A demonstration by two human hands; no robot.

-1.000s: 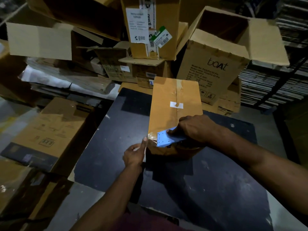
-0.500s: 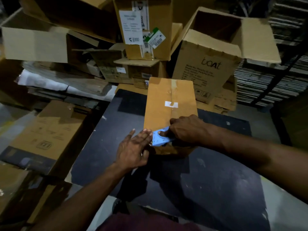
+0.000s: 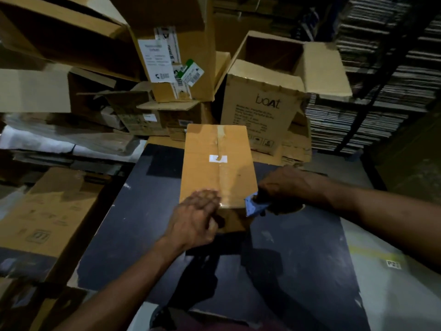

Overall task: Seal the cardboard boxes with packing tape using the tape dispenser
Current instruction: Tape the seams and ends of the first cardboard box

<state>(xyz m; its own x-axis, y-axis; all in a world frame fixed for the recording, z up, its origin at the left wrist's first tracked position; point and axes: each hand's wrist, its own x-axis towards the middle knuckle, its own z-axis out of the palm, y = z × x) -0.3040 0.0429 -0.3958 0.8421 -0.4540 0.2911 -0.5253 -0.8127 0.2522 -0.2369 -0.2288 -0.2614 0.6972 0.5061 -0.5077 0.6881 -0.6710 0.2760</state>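
Stacked cartons crowd behind our dark tabletop (image 3: 143,235), where the box (image 3: 218,163) lies, its seam taped. Our left hand (image 3: 195,219) presses the near edge flat-fingered; our right hand (image 3: 290,185) grips the tape dispenser (image 3: 253,206) beside it. Other boxes likely remain.

Two hands (image 3: 195,220) (image 3: 290,185), one tape dispenser (image 3: 253,206), one taped box (image 3: 218,166), one table (image 3: 286,271).

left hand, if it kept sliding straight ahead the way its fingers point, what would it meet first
Judging by the head view, the left hand would run along the box top beside the tape strip, likely meeting the white sticker first; depth is uncertain.
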